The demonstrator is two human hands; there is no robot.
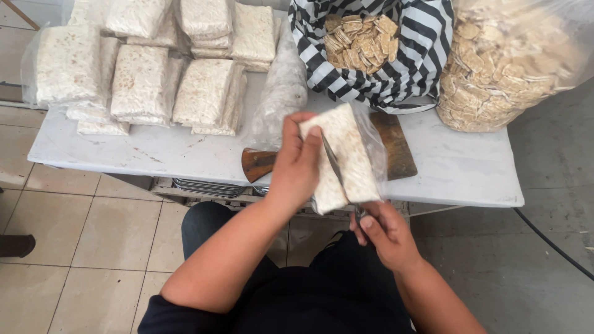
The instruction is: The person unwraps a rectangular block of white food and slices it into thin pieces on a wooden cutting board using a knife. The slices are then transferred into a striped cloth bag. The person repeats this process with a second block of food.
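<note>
Slab [346,158] looks firm but crumbly; my left hand [297,167] clasps its edge, right hand [383,232] closed on knife [332,161].

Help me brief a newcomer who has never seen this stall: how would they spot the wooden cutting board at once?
Start at the white table; its right half carries a black-and-white striped bag of cut slices. The cutting board lies flat just in front of that bag, partly hidden behind the block in the person's hands. It is the only dark brown wooden thing there.
</note>
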